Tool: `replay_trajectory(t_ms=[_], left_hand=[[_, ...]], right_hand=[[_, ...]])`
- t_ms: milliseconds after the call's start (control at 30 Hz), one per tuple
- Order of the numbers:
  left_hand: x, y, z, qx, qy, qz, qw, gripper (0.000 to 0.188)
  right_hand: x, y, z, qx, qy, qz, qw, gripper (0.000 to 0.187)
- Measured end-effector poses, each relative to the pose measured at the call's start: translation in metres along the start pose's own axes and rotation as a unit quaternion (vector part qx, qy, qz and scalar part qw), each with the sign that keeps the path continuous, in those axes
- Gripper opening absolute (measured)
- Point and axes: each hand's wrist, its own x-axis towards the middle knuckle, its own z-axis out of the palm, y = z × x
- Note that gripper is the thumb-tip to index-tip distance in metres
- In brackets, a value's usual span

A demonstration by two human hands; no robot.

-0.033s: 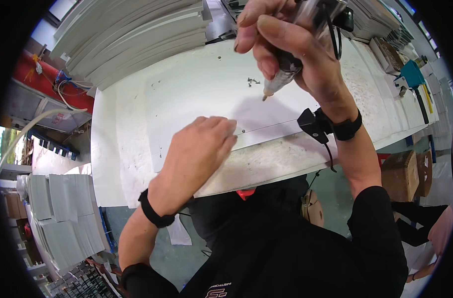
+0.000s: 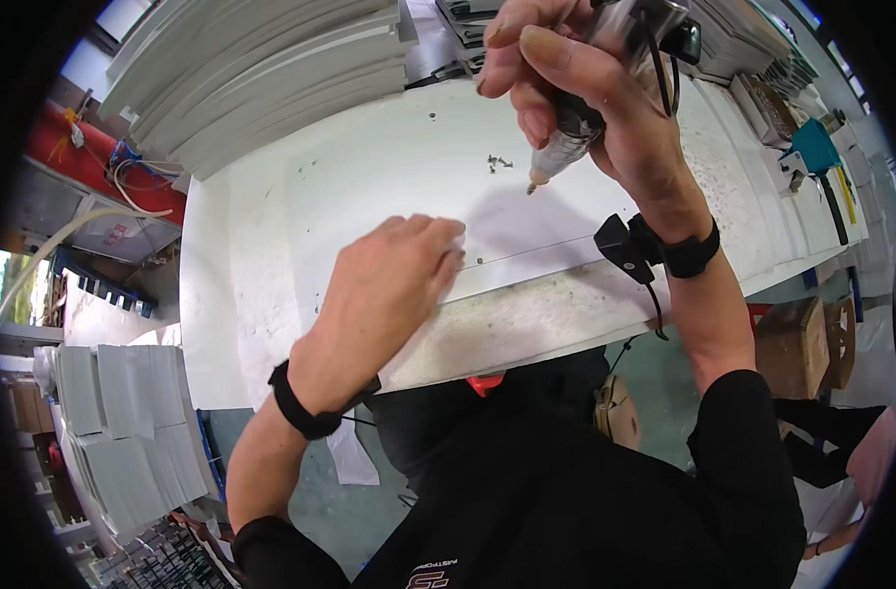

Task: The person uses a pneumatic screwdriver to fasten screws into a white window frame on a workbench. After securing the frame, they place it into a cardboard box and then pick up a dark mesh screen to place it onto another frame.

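Stacked boards rise at the far left of the pale table, and a box stands near its right end. On the table lies a white panel, its near edge set back from the table's edge. The left hand is on or just over the panel, fingers bent and close together; I cannot tell whether they hold anything. The right hand has its fingers wrapped round a driver, the tip pointing down over the panel near a few screws
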Motion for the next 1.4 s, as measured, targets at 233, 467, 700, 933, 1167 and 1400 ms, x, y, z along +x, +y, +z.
replay_trajectory(t_ms=[233,467,700,933,1167,1400], left_hand=[[0.069,-0.031,0.017,-0.027,0.046,0.044,0.998,0.014],[0.081,-0.036,0.031,0.023,0.027,0.091,0.995,0.014],[0.088,-0.031,0.035,0.083,0.018,0.104,0.991,0.008],[0.060,-0.031,0.025,0.007,0.063,0.064,0.996,0.016],[-0.043,-0.006,0.020,-0.250,0.094,-0.087,0.960,0.015],[-0.102,-0.021,0.038,-0.642,0.240,-0.216,0.695,0.015]], right_hand=[[-0.003,0.024,-0.022,-0.004,0.040,-0.065,0.997,0.024],[-0.008,0.022,-0.022,-0.007,0.019,-0.059,0.998,0.026],[-0.006,0.031,-0.036,0.023,0.014,-0.081,0.996,0.025],[-0.012,0.041,-0.024,0.038,0.068,-0.081,0.994,0.018],[-0.007,0.010,-0.004,0.086,0.048,-0.140,0.985,0.020],[0.018,0.007,0.049,0.299,-0.131,-0.121,0.938,0.021]])
